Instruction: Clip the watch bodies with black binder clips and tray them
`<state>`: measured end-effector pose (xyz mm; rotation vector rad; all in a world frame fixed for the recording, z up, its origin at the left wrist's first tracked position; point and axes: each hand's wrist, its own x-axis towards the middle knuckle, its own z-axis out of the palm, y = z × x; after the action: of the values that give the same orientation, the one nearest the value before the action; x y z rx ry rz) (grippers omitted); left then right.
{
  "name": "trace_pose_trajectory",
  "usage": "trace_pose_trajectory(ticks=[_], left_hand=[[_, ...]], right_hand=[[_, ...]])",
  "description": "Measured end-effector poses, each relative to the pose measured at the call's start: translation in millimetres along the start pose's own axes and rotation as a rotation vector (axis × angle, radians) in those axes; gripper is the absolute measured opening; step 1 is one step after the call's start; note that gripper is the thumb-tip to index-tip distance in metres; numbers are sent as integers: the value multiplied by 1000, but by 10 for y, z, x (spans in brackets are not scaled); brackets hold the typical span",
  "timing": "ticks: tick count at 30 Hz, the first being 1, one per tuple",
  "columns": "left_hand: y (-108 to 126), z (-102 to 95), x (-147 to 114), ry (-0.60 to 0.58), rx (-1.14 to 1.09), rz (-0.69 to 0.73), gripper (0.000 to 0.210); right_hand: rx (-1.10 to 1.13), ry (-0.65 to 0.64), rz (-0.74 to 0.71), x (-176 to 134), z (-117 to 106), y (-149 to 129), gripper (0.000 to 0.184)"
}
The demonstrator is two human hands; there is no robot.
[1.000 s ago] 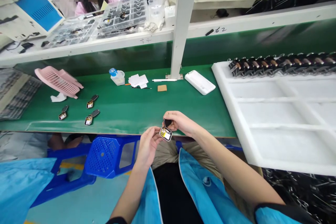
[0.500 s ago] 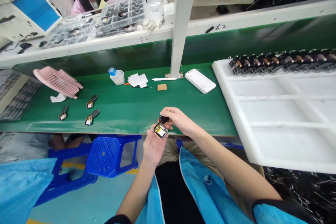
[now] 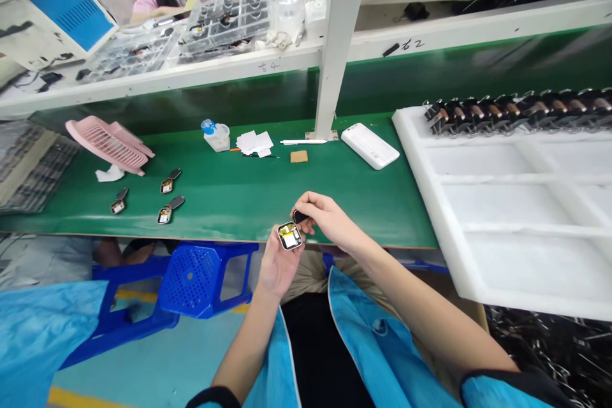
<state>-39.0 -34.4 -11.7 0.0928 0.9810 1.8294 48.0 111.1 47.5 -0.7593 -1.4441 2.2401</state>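
Note:
My left hand (image 3: 277,268) is closed around an opened smartwatch case (image 3: 289,236), its inside with yellow and white parts facing up. In my right hand (image 3: 318,213) a dark watch screen (image 3: 300,216) is pinched between thumb and fingers, right at the case's upper right edge. Whether a cable joins the two is too small to tell. Both hands are over the front edge of the green table (image 3: 248,194). To the left lie several more opened watches (image 3: 164,214), each with its dark screen folded out to the side.
A pink plastic holder (image 3: 108,143), a small bottle with a blue top (image 3: 216,136), white paper pieces (image 3: 255,141), a tan block (image 3: 299,157), a white pen (image 3: 303,141) and a white power bank (image 3: 370,146) are behind. A white foam tray (image 3: 449,204) stands right. Blue stools (image 3: 189,280) are below left.
The watch case has tilted to face the camera more and shifted slightly left. My right hand still holds the screen beside it. The whole view has shifted a little.

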Motion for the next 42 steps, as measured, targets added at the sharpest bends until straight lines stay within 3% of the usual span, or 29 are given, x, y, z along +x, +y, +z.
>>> trace_pose_trajectory(ticks=[6,10,16,21,28,38,42], left_hand=[[19,15,0,-26,-9,-40,44],[37,55,-7,-25,-29,-62,45],[159,107,-24,-71,58,1,50],[305,155,-33,-121,129,15,48],[436,192,-23,-195,393,133,44],[539,222,-107,-394,644,347,33],[517,208,-107,-473,666,468,27]], right_hand=[[-170,5,-62,-92,3,-42,27],[-154,2,-66,-145,21,-78,23],[-110,-143,-106,-280,-92,-164,28],[-215,-248,-93,-415,-237,-248,25],[-547,-290,-175,-491,-383,-332,15],[-669,-326,-335,-645,-427,-348,14],[-710,-290,-465,-750,-423,-298,28]])
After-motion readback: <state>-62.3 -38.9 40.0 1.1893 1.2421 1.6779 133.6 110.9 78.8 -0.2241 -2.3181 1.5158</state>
